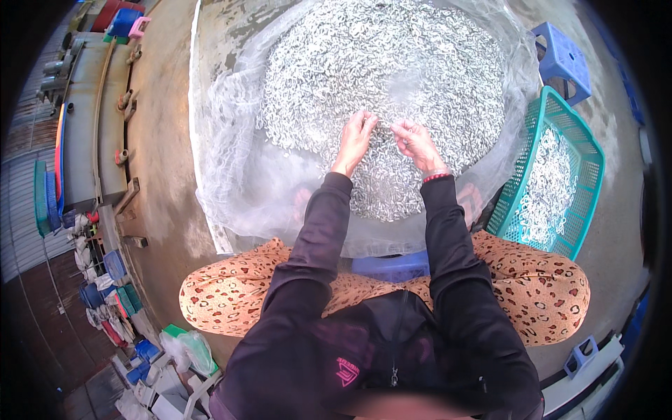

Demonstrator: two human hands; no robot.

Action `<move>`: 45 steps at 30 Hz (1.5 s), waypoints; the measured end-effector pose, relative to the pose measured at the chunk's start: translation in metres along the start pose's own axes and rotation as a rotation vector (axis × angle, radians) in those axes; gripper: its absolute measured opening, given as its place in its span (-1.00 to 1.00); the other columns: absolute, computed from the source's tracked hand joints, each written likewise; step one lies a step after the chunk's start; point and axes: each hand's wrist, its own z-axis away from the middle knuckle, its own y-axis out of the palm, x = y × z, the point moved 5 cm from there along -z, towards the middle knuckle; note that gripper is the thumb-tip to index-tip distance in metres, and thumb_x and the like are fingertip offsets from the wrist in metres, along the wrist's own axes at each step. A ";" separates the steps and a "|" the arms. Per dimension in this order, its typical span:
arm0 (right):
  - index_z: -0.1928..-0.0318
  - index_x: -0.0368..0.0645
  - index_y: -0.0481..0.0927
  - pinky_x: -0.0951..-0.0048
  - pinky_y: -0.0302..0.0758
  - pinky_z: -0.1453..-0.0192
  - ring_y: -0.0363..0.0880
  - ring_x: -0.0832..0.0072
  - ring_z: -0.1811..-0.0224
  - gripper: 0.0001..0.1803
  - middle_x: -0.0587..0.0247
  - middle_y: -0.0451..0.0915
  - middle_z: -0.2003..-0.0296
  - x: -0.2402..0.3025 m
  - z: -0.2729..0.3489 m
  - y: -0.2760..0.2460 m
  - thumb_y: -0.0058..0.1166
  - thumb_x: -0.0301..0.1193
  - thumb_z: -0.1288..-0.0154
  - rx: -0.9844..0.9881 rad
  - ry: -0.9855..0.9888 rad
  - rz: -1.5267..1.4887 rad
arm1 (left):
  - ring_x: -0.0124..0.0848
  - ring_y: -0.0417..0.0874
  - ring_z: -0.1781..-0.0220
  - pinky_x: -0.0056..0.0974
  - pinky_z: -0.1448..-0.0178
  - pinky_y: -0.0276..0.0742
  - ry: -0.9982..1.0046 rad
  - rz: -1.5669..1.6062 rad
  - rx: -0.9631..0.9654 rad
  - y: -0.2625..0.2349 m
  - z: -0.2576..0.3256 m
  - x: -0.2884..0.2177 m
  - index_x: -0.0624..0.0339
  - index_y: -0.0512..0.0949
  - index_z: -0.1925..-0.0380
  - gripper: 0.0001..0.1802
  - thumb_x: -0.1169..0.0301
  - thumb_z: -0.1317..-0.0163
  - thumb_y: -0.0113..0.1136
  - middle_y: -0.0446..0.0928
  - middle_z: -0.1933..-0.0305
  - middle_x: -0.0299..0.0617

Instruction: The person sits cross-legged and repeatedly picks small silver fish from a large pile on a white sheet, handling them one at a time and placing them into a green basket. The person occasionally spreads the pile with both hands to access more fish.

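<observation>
A broad heap of small silvery fish [378,63] lies on a translucent white mesh net [234,140] in front of me. Over the heap's near part, my left hand [355,140] has its thumb and fingers drawn together. Close by on its right, my right hand [417,145] is pinched at the fingertips, a beaded red bracelet at its wrist. The two hands are a small gap apart. Whatever is between their fingertips is too small to make out. To the right stands a green slatted plastic basket [593,168], with more of the small pale fish [549,185] inside.
A blue plastic stool [563,59] stands beyond the basket. Under me shows a blue seat edge [392,267]. Along the left run a long metal tank [98,119] with pipe stubs and stacked blue and green crates [42,196]. Bags and bins sit at lower left.
</observation>
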 end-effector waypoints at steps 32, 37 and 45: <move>0.34 -0.26 0.59 0.68 0.17 0.73 0.34 0.71 0.72 -0.88 0.38 0.49 0.62 0.147 0.068 0.046 0.05 -0.48 -0.15 -0.168 -0.307 0.169 | 0.01 0.51 0.25 -0.08 0.22 0.45 0.672 -0.382 -0.109 -0.039 0.024 -0.133 0.28 0.44 0.37 -0.90 0.58 -0.08 0.11 0.42 0.35 0.01; 0.34 -0.30 0.60 0.74 0.10 0.73 0.30 0.75 0.73 -0.88 0.37 0.49 0.65 0.174 0.076 0.040 0.08 -0.49 -0.14 -0.095 -0.199 0.226 | -0.07 0.57 0.41 -0.09 0.44 0.45 0.638 -0.363 -0.079 -0.028 0.020 -0.151 0.18 0.40 0.35 -0.92 0.50 -0.17 0.09 0.41 0.32 -0.12; 0.40 -0.26 0.59 0.71 0.02 0.77 0.24 0.75 0.79 -0.90 0.35 0.49 0.68 0.166 0.075 0.048 0.07 -0.49 -0.13 0.017 -0.151 0.147 | -0.32 0.56 0.43 -0.30 0.41 0.42 0.570 -0.045 -0.227 -0.031 0.027 -0.145 0.24 0.48 0.37 -0.92 0.58 -0.13 0.16 0.46 0.41 -0.16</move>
